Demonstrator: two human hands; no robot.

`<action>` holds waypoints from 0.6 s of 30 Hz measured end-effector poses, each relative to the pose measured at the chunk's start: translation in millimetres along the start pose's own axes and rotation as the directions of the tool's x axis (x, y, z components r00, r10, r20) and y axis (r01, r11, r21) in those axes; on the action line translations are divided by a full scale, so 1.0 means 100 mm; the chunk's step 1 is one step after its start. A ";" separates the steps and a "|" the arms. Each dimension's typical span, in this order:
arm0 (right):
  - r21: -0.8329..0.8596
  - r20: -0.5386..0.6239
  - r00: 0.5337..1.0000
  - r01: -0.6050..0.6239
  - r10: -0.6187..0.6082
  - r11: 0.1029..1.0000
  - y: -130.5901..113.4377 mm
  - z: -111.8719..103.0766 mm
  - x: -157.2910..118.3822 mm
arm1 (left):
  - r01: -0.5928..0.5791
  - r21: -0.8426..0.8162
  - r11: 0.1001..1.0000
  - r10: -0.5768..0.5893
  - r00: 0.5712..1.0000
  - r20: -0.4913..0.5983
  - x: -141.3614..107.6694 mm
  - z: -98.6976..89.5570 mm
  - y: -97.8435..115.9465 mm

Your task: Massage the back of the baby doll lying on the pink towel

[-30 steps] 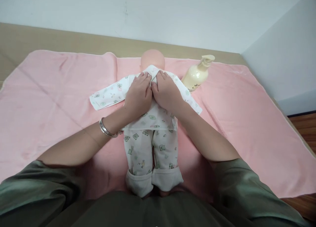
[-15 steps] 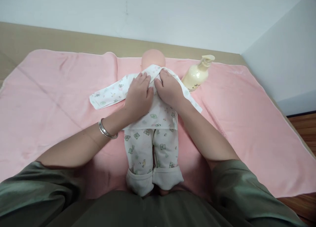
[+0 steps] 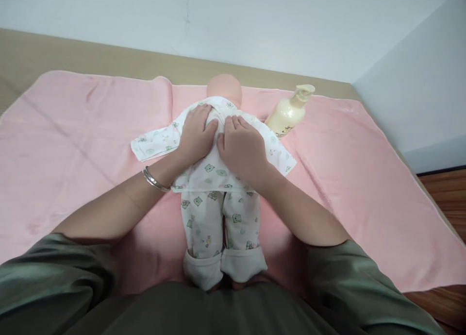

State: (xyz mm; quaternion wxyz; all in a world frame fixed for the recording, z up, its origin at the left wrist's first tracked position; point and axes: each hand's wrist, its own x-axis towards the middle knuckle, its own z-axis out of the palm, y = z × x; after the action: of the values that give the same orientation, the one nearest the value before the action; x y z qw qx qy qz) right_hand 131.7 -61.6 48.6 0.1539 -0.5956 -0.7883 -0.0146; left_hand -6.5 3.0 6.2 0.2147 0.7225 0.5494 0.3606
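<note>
A baby doll (image 3: 224, 86) lies with its bald head toward the wall and its feet toward me. It wears a white long-sleeved baby shirt (image 3: 214, 175) printed with small bears, both sleeves spread outward, and matching trousers (image 3: 238, 223) with turned-up cuffs. My left hand (image 3: 197, 133) rests flat on the left side of the shirt's chest, fingers stretched out. On the right side of the chest, my right hand (image 3: 243, 144) lies palm down with its fingers extended close together. Under both palms the fabric is hidden.
A pink blanket (image 3: 364, 194) covers most of the tan surface beneath the doll. A pale yellow pump bottle (image 3: 287, 112) leans near the doll's right-hand sleeve. Behind stands a white wall (image 3: 255, 29); wooden flooring (image 3: 444, 194) shows at right.
My right hand has moved from the collar down over the chest. The left hand has shifted slightly left and up, and the shirt's front looks flatter and wider at the neck.
</note>
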 end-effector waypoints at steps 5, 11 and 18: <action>0.154 0.047 0.999 -0.033 0.026 0.988 0.23 0.11 0.27 | 0.027 0.032 0.999 -0.027 1.000 -0.012 -0.10 0.01 0.10; 0.208 0.049 0.995 -0.100 0.091 0.973 0.37 0.16 0.42 | -0.049 0.058 0.997 0.048 0.999 0.010 -0.32 0.03 0.28; 0.081 -0.009 0.997 -0.080 0.081 0.994 0.15 0.12 0.22 | -0.065 -0.004 0.998 0.065 0.998 0.000 -0.15 0.01 0.13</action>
State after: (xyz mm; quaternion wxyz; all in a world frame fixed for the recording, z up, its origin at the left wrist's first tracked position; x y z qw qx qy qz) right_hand 137.4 -34.2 40.3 0.1832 -0.6200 -0.7627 0.0197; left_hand 0.6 -15.7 10.7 0.2042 0.7395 0.5250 0.3686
